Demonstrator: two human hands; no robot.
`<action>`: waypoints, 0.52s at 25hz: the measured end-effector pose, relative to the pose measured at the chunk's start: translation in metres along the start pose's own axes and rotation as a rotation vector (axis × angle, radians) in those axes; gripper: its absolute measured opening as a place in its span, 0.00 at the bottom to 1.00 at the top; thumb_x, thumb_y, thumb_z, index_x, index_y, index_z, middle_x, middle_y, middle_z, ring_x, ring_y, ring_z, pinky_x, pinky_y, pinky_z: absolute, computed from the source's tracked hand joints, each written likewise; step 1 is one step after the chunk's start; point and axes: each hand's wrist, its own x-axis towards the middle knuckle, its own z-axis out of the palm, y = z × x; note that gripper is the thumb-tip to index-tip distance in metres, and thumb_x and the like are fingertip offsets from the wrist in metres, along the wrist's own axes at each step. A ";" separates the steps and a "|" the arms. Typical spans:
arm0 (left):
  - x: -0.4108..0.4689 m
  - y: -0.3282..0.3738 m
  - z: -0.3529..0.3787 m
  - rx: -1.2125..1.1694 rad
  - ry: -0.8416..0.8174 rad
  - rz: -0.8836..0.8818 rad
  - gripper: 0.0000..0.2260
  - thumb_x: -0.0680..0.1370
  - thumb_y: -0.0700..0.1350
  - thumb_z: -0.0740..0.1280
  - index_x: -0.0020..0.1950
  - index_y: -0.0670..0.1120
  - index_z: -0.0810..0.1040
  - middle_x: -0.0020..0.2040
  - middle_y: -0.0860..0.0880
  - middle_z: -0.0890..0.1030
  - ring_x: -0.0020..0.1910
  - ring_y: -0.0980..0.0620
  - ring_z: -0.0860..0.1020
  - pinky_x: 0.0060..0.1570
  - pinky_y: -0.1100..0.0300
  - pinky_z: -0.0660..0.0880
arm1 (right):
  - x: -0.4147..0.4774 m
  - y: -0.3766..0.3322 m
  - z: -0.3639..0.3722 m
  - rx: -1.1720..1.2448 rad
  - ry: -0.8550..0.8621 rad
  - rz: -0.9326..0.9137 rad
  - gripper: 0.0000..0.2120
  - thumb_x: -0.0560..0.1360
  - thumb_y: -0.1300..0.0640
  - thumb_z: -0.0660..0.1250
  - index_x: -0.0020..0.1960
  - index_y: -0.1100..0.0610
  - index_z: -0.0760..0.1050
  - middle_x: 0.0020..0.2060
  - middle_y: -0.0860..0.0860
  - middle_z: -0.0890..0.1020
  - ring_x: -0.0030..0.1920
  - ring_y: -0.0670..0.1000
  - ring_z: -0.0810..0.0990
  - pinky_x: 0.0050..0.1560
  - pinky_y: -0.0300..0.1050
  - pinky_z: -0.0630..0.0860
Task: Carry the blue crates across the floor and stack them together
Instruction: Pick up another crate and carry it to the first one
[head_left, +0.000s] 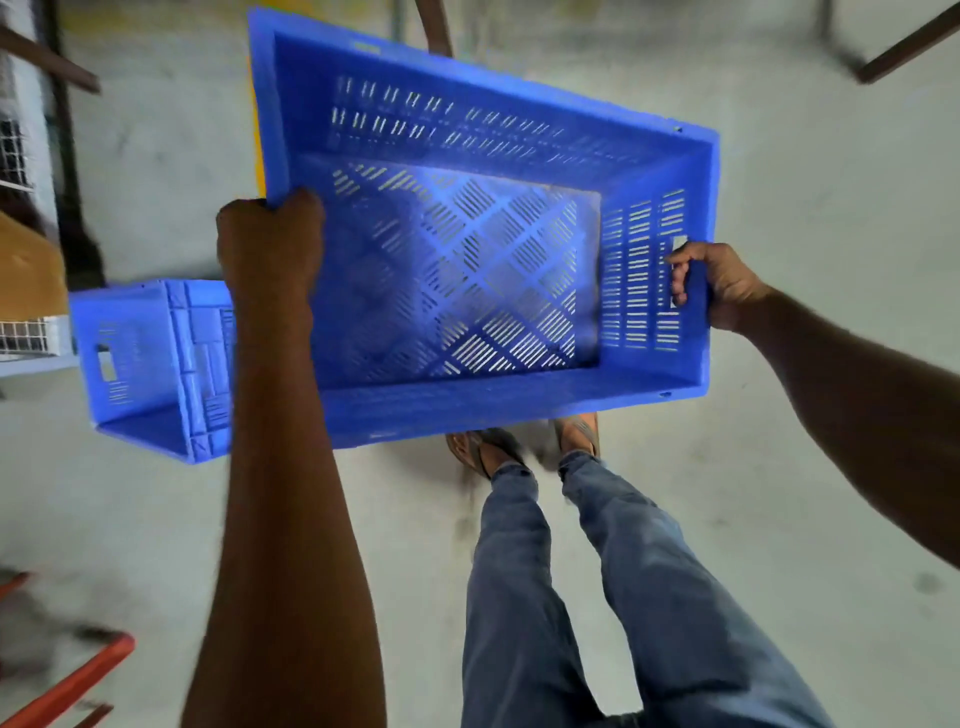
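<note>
I hold a large blue slotted crate (467, 260) up in the air over the concrete floor, its open top facing me. My left hand (270, 239) grips its left rim. My right hand (711, 283) has its fingers hooked through the handle slot in the right end wall. A second blue crate (150, 358) lies on its side on the floor to the left, partly hidden behind my left forearm. My legs and sandalled feet show below the held crate.
A yellow edge (256, 130) peeks out behind the held crate's left side. Dark metal legs (904, 47) stand at the top right, an orange frame (67, 686) at the bottom left, and a brown box (28, 270) with shelving at the left.
</note>
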 end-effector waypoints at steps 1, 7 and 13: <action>-0.002 -0.008 -0.015 -0.012 -0.020 -0.047 0.11 0.66 0.51 0.65 0.31 0.45 0.73 0.25 0.48 0.73 0.23 0.44 0.70 0.28 0.58 0.66 | -0.018 -0.008 0.005 -0.042 0.003 -0.023 0.12 0.71 0.61 0.62 0.30 0.54 0.69 0.22 0.47 0.70 0.20 0.46 0.65 0.21 0.35 0.60; -0.062 -0.076 -0.087 0.036 0.001 -0.208 0.21 0.66 0.54 0.64 0.44 0.36 0.81 0.36 0.36 0.79 0.35 0.39 0.80 0.39 0.47 0.76 | -0.115 -0.030 0.033 -0.346 0.211 -0.123 0.11 0.71 0.58 0.67 0.31 0.58 0.72 0.18 0.50 0.70 0.17 0.48 0.62 0.21 0.32 0.59; -0.150 -0.141 -0.144 -0.050 0.027 -0.270 0.29 0.70 0.53 0.67 0.55 0.26 0.78 0.53 0.24 0.78 0.52 0.26 0.79 0.51 0.33 0.77 | -0.203 -0.044 0.042 -0.607 0.215 -0.209 0.07 0.66 0.57 0.67 0.32 0.58 0.73 0.26 0.55 0.72 0.22 0.52 0.64 0.22 0.36 0.62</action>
